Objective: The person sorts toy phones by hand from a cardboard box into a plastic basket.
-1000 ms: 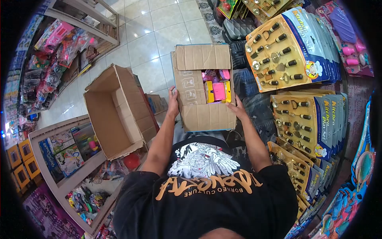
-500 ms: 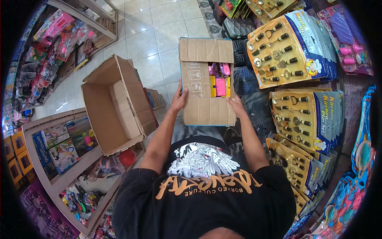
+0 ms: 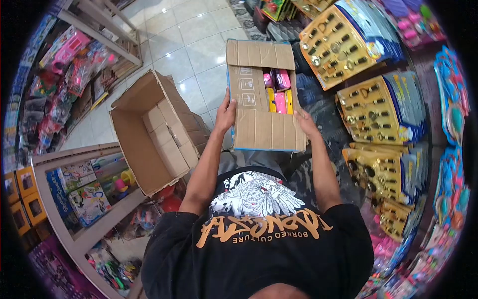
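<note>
A cardboard box [image 3: 269,130] is held in front of my body, its top flaps partly folded over. Through the gap between the flaps show pink and yellow packaged items [image 3: 280,101], whose kind I cannot make out. My left hand [image 3: 225,115] grips the box's left side, thumb on top. On the opposite side, near the front corner, my right hand [image 3: 305,122] holds it, with its thumb over the edge. To the left stands a larger open cardboard box [image 3: 144,132], tilted toward me, with nothing visible inside.
Kitchen play sets [image 3: 381,108] on blister cards hang in rows on the right. A shelf frame [image 3: 84,231] holding toys is at the lower left, and bagged toys [image 3: 69,65] lie at the upper left. Tiled floor [image 3: 191,37] stretches ahead.
The held box has turned slightly and shifted a little to the right and toward the top, both hands still on it. The surroundings have shifted in view as the camera turned.
</note>
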The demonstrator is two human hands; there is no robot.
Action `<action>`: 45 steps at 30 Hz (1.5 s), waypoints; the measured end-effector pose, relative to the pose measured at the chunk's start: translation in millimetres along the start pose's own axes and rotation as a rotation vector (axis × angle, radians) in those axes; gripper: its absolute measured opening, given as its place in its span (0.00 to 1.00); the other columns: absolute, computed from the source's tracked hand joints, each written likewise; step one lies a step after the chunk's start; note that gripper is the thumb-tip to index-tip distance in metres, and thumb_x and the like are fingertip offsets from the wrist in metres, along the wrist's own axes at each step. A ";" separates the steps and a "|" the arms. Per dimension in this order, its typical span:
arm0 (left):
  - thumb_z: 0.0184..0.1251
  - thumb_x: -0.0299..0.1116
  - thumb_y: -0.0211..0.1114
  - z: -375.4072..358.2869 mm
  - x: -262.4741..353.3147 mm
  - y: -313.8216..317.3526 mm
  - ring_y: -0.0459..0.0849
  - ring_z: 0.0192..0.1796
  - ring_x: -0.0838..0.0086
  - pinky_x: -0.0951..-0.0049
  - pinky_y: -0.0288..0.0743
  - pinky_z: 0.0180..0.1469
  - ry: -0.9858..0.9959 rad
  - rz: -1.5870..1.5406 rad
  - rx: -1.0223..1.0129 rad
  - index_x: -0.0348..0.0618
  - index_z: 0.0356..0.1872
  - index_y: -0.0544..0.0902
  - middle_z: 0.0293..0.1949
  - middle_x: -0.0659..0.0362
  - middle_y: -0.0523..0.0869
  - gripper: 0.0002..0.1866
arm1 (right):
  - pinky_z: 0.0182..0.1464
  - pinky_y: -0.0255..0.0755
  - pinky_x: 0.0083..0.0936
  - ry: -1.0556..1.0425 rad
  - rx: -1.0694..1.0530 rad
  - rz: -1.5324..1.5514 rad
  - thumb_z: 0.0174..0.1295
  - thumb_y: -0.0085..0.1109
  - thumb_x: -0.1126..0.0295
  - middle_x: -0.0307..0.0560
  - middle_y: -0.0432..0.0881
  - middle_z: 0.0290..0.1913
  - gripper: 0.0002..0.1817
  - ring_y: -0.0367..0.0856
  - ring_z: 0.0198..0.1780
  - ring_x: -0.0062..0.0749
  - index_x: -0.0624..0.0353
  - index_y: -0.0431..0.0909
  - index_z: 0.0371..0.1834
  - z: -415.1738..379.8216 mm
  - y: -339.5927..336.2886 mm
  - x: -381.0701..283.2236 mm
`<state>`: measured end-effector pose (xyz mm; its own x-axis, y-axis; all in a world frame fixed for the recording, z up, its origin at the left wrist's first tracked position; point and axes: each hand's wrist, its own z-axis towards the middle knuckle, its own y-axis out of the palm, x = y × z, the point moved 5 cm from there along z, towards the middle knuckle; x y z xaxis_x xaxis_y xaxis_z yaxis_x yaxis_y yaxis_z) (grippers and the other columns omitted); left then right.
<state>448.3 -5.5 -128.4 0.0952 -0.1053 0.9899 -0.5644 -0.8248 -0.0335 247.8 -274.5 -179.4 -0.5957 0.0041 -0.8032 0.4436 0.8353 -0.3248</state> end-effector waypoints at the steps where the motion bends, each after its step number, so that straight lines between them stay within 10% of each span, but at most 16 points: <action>1: 0.70 0.32 0.47 -1.0 8.3 1.0 0.64 0.64 0.72 0.76 0.56 0.63 -0.031 -0.092 -0.062 0.45 0.70 0.49 0.65 0.50 0.65 0.30 | 0.61 0.61 0.26 0.001 0.025 0.008 0.61 0.56 0.52 0.54 0.71 0.58 0.37 0.69 0.58 0.33 0.71 0.59 0.64 -23.7 -0.5 -25.1; 21: 0.67 0.31 0.51 -137.7 116.8 144.5 0.71 0.58 0.73 0.77 0.63 0.58 0.170 -0.291 -0.497 0.36 0.69 0.46 0.60 0.48 0.71 0.34 | 0.48 0.68 0.22 -0.009 0.423 -0.234 0.63 0.52 0.52 0.41 0.80 0.42 0.25 0.75 0.43 0.23 0.63 0.74 0.52 -319.1 -145.3 -50.3; 45: 0.70 0.32 0.48 -370.9 54.1 281.8 0.77 0.47 0.75 0.75 0.72 0.49 0.174 -0.187 -0.419 0.48 0.71 0.42 0.56 0.50 0.75 0.34 | 0.54 0.65 0.23 -0.057 0.180 -0.159 0.63 0.52 0.53 0.45 0.78 0.49 0.28 0.74 0.50 0.25 0.66 0.69 0.57 -432.0 -254.6 175.1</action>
<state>-9.7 -37.6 -33.1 0.1082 0.1466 0.9833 -0.8356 -0.5224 0.1699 -258.7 -249.0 -21.5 -0.6311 -0.1545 -0.7601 0.4629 0.7113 -0.5289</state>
